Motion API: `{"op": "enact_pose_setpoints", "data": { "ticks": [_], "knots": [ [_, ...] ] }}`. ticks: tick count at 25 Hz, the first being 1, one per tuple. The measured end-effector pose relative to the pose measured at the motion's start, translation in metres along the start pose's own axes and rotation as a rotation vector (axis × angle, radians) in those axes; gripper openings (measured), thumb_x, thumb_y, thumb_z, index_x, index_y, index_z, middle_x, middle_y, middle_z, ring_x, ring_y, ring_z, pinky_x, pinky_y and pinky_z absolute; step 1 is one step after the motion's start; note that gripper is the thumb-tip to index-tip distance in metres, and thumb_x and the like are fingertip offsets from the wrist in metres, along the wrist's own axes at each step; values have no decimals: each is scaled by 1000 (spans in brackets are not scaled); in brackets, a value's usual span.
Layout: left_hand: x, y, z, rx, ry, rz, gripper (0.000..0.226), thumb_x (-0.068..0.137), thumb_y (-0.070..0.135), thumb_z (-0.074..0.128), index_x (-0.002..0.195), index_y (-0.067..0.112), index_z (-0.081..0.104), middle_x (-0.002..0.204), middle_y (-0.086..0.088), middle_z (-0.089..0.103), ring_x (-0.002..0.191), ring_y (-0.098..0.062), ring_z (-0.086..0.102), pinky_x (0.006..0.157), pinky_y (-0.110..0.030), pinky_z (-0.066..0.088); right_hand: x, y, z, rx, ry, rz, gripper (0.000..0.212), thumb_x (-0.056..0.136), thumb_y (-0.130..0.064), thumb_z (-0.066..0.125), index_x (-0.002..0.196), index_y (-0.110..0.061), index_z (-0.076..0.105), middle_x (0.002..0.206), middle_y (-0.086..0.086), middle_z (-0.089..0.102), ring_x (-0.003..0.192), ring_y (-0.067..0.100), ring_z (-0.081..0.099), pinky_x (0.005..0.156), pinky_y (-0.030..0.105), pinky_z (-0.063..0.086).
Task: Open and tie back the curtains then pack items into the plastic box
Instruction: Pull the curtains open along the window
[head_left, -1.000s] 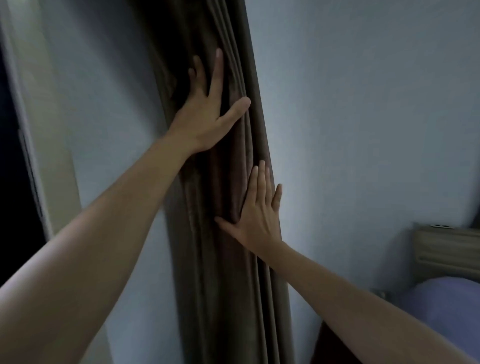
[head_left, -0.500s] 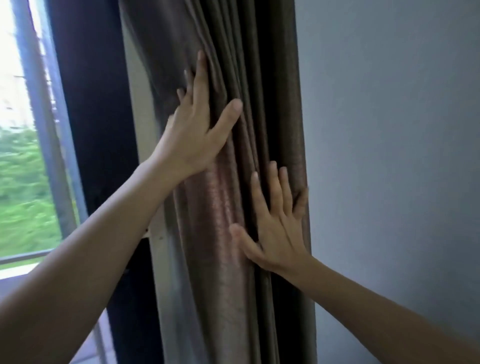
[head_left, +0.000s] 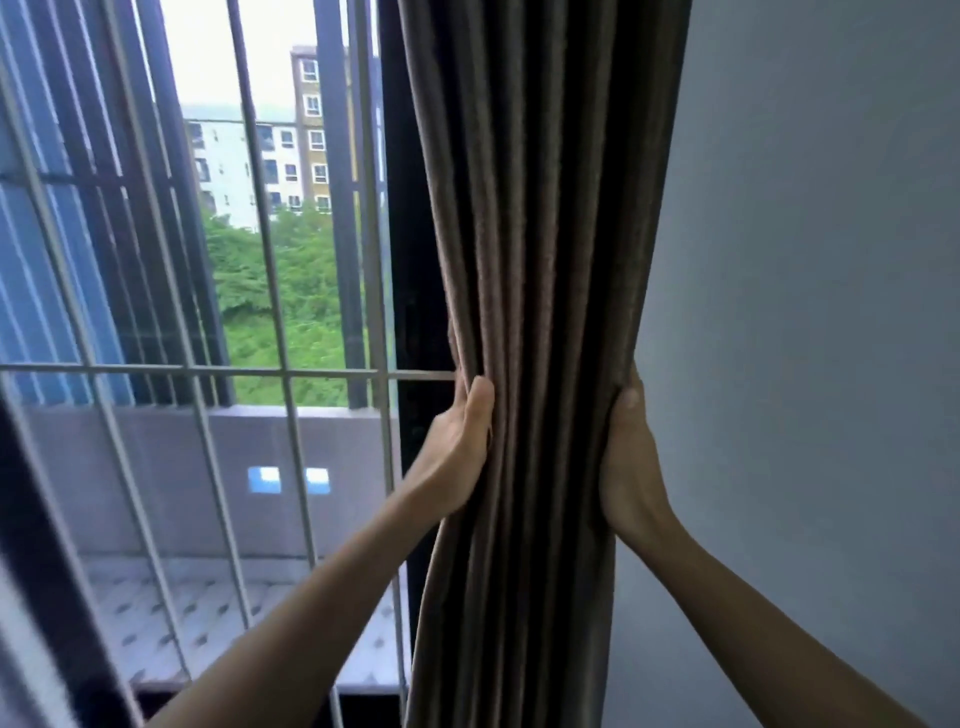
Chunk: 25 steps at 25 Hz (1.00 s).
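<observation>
Here we see the brown pleated fabric curtain (head_left: 530, 312) gathered into a narrow vertical bundle at the centre of the frame, running from the top edge to the bottom edge. Our left hand (head_left: 457, 447) clasps the bundle's left side at mid-height, thumb laid across the front folds (the fingers are hidden behind the cloth). Our right hand (head_left: 628, 462) grips the right side at about the same height, so the two hands squeeze the curtain between them, apart from each other. In the left half of the frame the white metal window grille (head_left: 270, 291) stands uncovered, with a pale apartment building (head_left: 291, 150) and green trees (head_left: 291, 291) beyond it. The plain grey wall (head_left: 810, 312) fills the right of the frame.
</observation>
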<state>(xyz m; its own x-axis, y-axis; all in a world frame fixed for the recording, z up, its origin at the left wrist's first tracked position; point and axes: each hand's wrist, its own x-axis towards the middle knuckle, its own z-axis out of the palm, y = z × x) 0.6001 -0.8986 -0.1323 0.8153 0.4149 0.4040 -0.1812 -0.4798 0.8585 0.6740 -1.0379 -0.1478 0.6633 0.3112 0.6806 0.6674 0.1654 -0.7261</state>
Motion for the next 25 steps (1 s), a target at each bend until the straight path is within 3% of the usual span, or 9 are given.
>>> {"op": "enact_pose_setpoints", "data": {
  "ticks": [2, 4, 6, 10, 13, 16, 19, 22, 25],
  "knots": [
    [-10, -29, 5, -159, -20, -74, 63, 84, 68, 11, 107, 47, 65, 103, 3, 68, 86, 2, 59, 79, -15, 43, -22, 14, 14, 59, -68, 143, 86, 78, -83, 15, 144, -31, 31, 142, -12, 47, 130, 1, 44, 114, 37, 32],
    [-20, -40, 4, -342, -47, -119, 62, 82, 65, 12, 85, 47, 72, 92, 11, 71, 84, 5, 64, 80, -18, 49, -41, 21, 24, 114, -148, 245, 91, 71, -88, 13, 143, -37, 33, 137, -17, 51, 125, -3, 47, 113, 33, 34],
    [-27, -43, 1, -547, -88, -159, 71, 91, 57, 6, 104, 27, 70, 88, 7, 74, 84, 0, 68, 76, -17, 54, -54, 24, 27, 155, -197, 281, 97, 65, -92, 12, 144, -39, 31, 136, -23, 49, 123, -9, 46, 110, 26, 34],
    [-38, -55, -4, -624, -137, -172, 72, 97, 52, 5, 138, 8, 44, 118, -8, 64, 109, -13, 63, 97, -26, 49, -69, 23, 24, 209, -190, 351, 115, 51, -100, 13, 145, -37, 30, 146, -15, 42, 128, -12, 37, 108, 23, 29],
    [-42, -60, 6, -567, -183, -155, 68, 98, 52, 7, 140, 11, 41, 127, -11, 59, 120, -19, 56, 101, -27, 46, -76, 23, 26, 214, -165, 364, 119, 46, -102, 14, 141, -34, 37, 139, -15, 49, 123, -7, 46, 110, 27, 30],
    [-45, -52, 17, -522, -222, -127, 67, 98, 51, 5, 138, 15, 45, 117, -2, 65, 105, -7, 63, 87, -15, 51, -85, 22, 30, 220, -142, 342, 111, 50, -100, 20, 132, -30, 46, 122, -8, 63, 112, 0, 59, 107, 29, 40],
    [-47, -52, 10, -582, -289, -120, 77, 94, 58, 4, 124, 13, 59, 95, 1, 73, 89, -7, 69, 77, -16, 55, -88, 13, 25, 179, -17, 281, 112, 55, -98, 17, 142, -29, 36, 129, -21, 54, 115, -12, 50, 102, 12, 38],
    [-52, -54, -13, -548, -288, -65, 82, 84, 70, 13, 104, 13, 69, 82, 1, 72, 79, -12, 67, 73, -23, 53, -81, -3, 15, 10, 260, 99, 72, 90, -66, 19, 147, -24, 23, 146, -18, 31, 129, -12, 30, 115, 20, 22],
    [-41, -52, -43, -372, -37, 151, 48, 94, 51, 39, 105, 13, 66, 76, 16, 66, 76, -6, 61, 76, -28, 45, -79, -26, 21, -193, 377, -250, 42, 94, -22, 40, 135, -17, 36, 135, -8, 40, 122, -14, 36, 107, 10, 27]
  ]
}}
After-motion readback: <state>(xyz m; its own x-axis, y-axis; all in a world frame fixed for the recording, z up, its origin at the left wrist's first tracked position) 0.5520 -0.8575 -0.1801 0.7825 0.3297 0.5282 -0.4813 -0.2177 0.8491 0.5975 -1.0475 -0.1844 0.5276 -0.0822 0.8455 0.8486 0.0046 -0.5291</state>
